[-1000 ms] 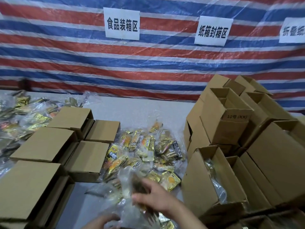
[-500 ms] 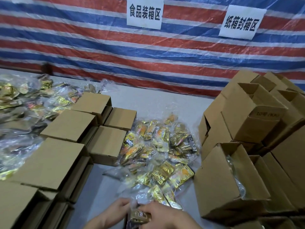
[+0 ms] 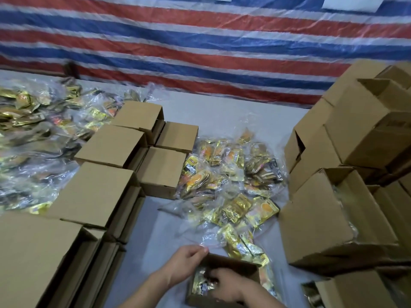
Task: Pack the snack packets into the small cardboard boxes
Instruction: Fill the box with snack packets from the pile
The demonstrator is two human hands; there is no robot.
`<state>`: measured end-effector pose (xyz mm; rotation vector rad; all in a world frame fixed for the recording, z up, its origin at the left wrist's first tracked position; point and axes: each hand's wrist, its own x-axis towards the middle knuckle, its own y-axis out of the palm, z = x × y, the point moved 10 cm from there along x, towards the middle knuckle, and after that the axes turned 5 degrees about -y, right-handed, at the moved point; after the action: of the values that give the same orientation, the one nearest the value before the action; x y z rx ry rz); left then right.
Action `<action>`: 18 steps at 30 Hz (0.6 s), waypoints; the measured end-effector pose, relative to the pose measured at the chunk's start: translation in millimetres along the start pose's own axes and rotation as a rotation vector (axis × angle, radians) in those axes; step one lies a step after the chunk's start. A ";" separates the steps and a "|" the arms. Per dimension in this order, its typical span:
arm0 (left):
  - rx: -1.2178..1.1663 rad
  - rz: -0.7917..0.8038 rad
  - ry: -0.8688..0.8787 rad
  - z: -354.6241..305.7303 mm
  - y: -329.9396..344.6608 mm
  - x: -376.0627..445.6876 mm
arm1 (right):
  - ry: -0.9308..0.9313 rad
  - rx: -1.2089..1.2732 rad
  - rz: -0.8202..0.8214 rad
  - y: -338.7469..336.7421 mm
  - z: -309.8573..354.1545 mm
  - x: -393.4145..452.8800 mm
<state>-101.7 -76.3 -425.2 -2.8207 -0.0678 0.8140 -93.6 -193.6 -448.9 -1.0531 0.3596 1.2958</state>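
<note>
A small open cardboard box (image 3: 240, 266) stands at the table's near edge, right in front of me. Gold snack packets (image 3: 200, 283) lie inside it. My right hand (image 3: 229, 285) reaches down into the box with its fingers curled over those packets. My left hand (image 3: 186, 261) grips the box's far left rim. A loose heap of gold and orange snack packets (image 3: 233, 174) in clear wrap lies on the table just beyond the box.
Closed small boxes (image 3: 100, 192) are lined up in rows on the left. Open boxes (image 3: 315, 221) are stacked on the right, one with clear bagged packets in it. More bagged packets (image 3: 33, 141) cover the far left. A striped tarp (image 3: 200, 41) hangs behind.
My view has tilted down and an open box has come into sight at the near edge. My right hand has gone into it with the packets; my left hand has taken the rim.
</note>
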 end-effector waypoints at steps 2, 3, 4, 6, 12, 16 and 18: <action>0.018 0.007 0.026 0.1 1.1 0.2 | -0.013 0.034 -0.097 -10.6 -3.3 -0.5; 0.019 0.003 0.041 0.8 1.4 0.9 | -0.007 0.054 -0.125 -17.5 -5.6 -3.1; 0.020 0.000 0.048 1.9 1.3 1.0 | 0.016 0.065 -0.129 -19.8 -10.4 -4.0; 0.018 0.000 0.048 5.7 1.1 1.8 | 0.084 0.024 -0.042 -8.2 -15.1 -4.3; 0.124 0.028 0.060 8.6 4.5 5.2 | 0.204 -0.003 0.029 2.5 -15.7 -0.9; 0.248 0.003 0.064 -13.8 -2.8 24.1 | 0.099 0.014 0.011 -23.2 3.5 -26.7; 0.314 -0.025 0.136 -47.0 -4.1 43.7 | 0.029 0.045 -0.049 -46.5 4.7 -44.0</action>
<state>-39.6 -76.6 -408.3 -2.5627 0.0423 0.5683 -66.3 -212.5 -394.0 -1.0379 0.3810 1.2244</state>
